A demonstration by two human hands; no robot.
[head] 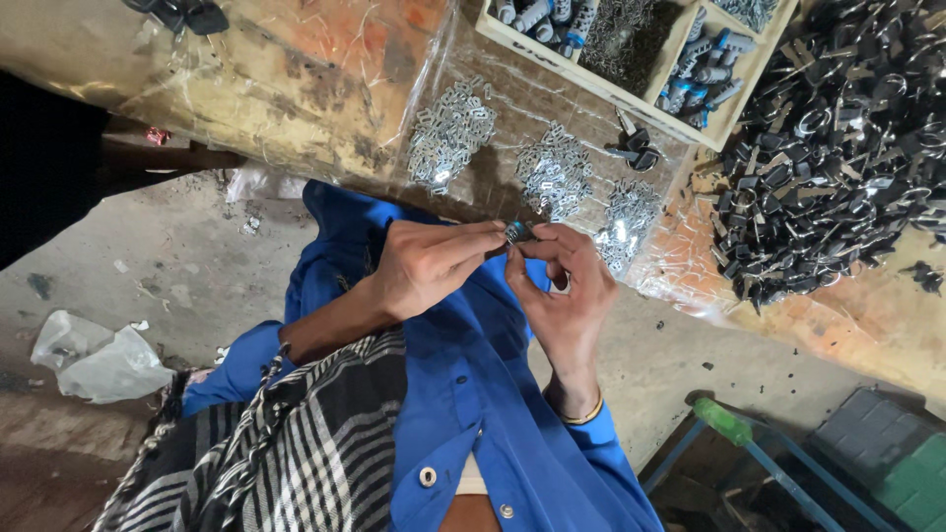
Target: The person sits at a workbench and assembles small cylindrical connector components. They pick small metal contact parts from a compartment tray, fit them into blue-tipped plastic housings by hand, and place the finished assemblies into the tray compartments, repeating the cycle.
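While both hands met above the lap, the left hand (434,266) pinched a small dark metal piece (517,232); the right hand (562,291), fingers curled, gripped its other end. Assembly step seemingly underway; next move likely needs fine alignment. Piles of silver clips (552,177) lay on the surface (296,89).

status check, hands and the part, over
Left hand and right hand both pinching one small dark metal clip. Held above the lap, short of the bench. Nothing between the hands.
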